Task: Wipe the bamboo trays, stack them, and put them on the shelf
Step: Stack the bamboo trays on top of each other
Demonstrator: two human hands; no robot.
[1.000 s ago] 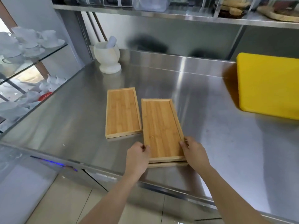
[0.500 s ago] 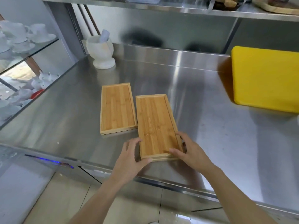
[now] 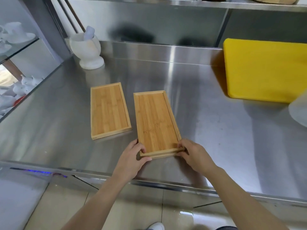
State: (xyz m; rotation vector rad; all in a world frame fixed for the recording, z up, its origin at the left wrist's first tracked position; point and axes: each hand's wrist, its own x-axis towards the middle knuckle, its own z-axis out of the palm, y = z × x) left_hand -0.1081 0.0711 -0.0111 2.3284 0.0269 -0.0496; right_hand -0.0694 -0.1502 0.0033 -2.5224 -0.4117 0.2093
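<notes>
Two bamboo trays lie stacked (image 3: 155,123) on the steel counter (image 3: 216,130), the top one nested on the lower, whose edge shows at the near end. My left hand (image 3: 132,156) grips the stack's near left corner. At the near right corner, my right hand (image 3: 194,153) holds the stack with its fingers on the end edge. A third bamboo tray (image 3: 108,111) rests alone just to the left, apart from the stack. The steel shelf (image 3: 182,4) runs overhead at the back.
A white mortar with pestle (image 3: 87,50) stands at the back left. A yellow cutting board (image 3: 265,70) lies at the right, with a pale blurred object (image 3: 299,112) at the right edge. Glass shelves with white cups (image 3: 16,34) line the left side.
The stack has shifted slightly right, away from the single tray. Both hands moved from resting beside the near end to gripping its near corners.
</notes>
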